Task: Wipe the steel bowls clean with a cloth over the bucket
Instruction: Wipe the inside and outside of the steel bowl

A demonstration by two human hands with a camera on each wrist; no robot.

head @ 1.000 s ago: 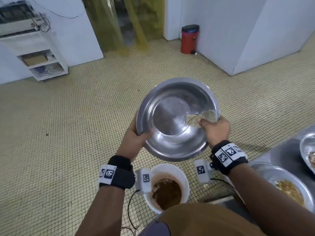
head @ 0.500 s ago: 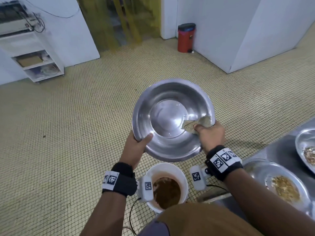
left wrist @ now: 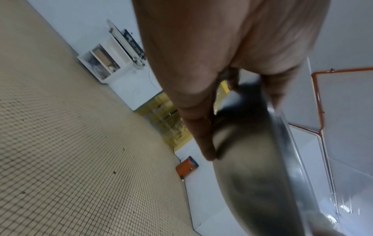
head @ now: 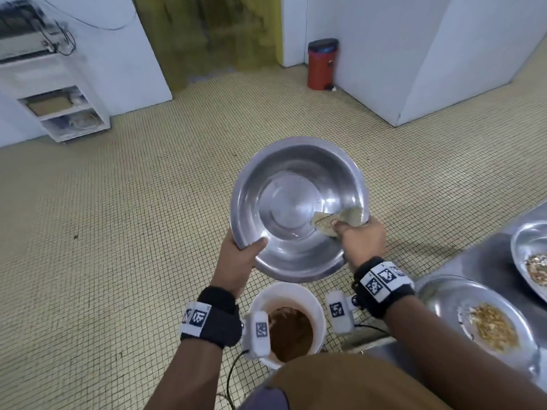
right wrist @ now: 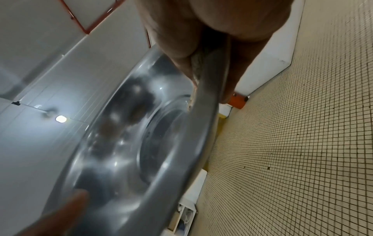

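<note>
steel bowl (head: 296, 208), mid-frame, tilted toward viewer above bucket (head: 285, 297): left hand (head: 239, 261) gripped lower-left rim, right hand (head: 359, 238) pinched cloth (head: 334, 220) against right inner wall.

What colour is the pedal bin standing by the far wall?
Red body with a dark lid; the pedal bin shows best in the head view.

No readable text appears anywhere; the wristbands (head: 384, 281) carry only black-and-white square code markers.
</note>
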